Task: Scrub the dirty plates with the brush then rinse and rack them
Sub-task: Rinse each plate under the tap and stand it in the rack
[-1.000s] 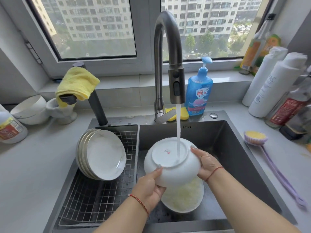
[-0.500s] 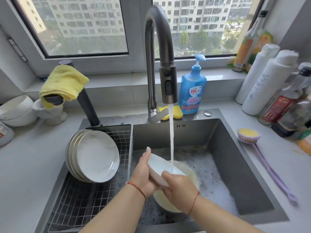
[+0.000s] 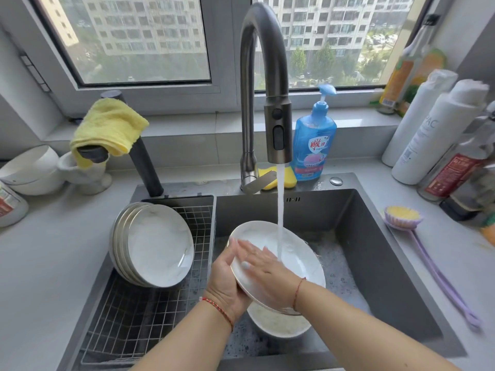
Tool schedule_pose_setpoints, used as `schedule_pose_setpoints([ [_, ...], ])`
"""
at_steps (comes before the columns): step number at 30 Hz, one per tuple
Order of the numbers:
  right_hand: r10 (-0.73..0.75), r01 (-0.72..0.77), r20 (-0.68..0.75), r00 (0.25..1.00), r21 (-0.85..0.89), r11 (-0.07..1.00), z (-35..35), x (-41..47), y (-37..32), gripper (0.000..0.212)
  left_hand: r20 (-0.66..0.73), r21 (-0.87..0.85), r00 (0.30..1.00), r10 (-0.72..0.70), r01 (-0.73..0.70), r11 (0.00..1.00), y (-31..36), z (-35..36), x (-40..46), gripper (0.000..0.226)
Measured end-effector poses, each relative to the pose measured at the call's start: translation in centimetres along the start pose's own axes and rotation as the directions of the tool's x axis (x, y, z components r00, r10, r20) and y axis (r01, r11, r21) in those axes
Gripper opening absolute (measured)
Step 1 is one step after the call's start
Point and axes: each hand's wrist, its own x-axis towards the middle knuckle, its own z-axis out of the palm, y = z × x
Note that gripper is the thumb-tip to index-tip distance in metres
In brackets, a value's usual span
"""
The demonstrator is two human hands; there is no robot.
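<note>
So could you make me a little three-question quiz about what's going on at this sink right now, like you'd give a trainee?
1. True or false: the scrubbing brush is in the right hand.
2. Where does the water stream land?
A. on the plate held in the hands
B. on the plates in the rack
C. straight into an empty sink
3. Fill in: the left hand grips the held plate by its ____.

Key
1. False; the brush lies on the counter right of the sink, and the right hand rubs the plate with flat fingers.
2. A
3. rim
</note>
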Motion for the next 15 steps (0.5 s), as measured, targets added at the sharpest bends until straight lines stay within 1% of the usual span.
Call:
schedule_pose_setpoints([
  [1, 0.016, -0.016, 0.012, 1.0, -0.036, 0.999, -0.2, 0.4, 0.2, 0.056, 0.017, -0.009, 1.0, 0.003, -0.002, 1.0, 0.0, 0.0, -0.1, 0.054],
  [2, 0.048, -0.047, 0.029, 0.998, -0.03, 0.998, -0.7, 0.6, 0.2, 0.056, 0.03, -0.01, 1.0, 0.0, 0.0, 1.0, 0.0, 0.1, -0.2, 0.054],
  [4, 0.158, -0.162, 0.074, 0.985, 0.054, 0.985, -1.6, 0.6, 0.6, 0.053, 0.058, 0.006, 0.998, -0.016, 0.016, 1.0, 0.4, 0.0, -0.4, 0.057],
  [6, 0.272, -0.28, 0.096, 0.957, 0.071, 0.957, -1.9, 0.2, 1.8, 0.054, 0.056, 0.034, 0.998, -0.025, 0.023, 0.999, 0.6, -0.2, -0.3, 0.059],
  [7, 0.321, -0.327, 0.085, 0.943, 0.065, 0.943, -1.9, -0.1, 2.5, 0.057, 0.041, 0.045, 0.999, -0.01, 0.008, 0.999, 0.7, -0.3, -0.3, 0.059],
  [9, 0.394, -0.393, 0.055, 0.917, -0.032, 0.919, -2.2, -1.4, 3.1, 0.062, 0.012, 0.06, 0.999, 0.036, -0.037, 0.998, 0.8, -0.4, -0.4, 0.055],
  [10, 0.408, -0.4, 0.075, 0.91, -0.095, 0.911, -2.4, -2.2, 3.1, 0.063, -0.003, 0.065, 0.999, 0.054, -0.054, 0.996, 0.9, -0.3, -0.4, 0.053],
  [11, 0.394, -0.37, 0.128, 0.91, -0.176, 0.912, -2.7, -3.0, 2.8, 0.063, -0.017, 0.071, 0.997, 0.071, -0.07, 0.995, 1.0, -0.3, -0.4, 0.051],
  [12, 0.363, -0.306, 0.218, 0.906, -0.255, 0.917, -2.9, -3.8, 2.2, 0.069, -0.036, 0.079, 0.995, 0.088, -0.085, 0.993, 1.1, -0.2, -0.4, 0.051],
  [13, 0.322, -0.239, 0.309, 0.895, -0.278, 0.931, -3.1, -4.7, 1.5, 0.088, -0.048, 0.088, 0.994, 0.098, -0.094, 0.992, 1.2, -0.1, -0.4, 0.052],
  [14, 0.268, -0.19, 0.36, 0.894, -0.239, 0.952, -3.5, -5.7, 0.7, 0.116, -0.056, 0.091, 0.993, 0.1, -0.094, 0.991, 1.3, -0.1, -0.4, 0.053],
  [15, 0.223, -0.158, 0.388, 0.894, -0.192, 0.968, -3.8, -6.5, 0.1, 0.128, -0.06, 0.095, 0.993, 0.099, -0.093, 0.991, 1.3, -0.1, -0.2, 0.054],
])
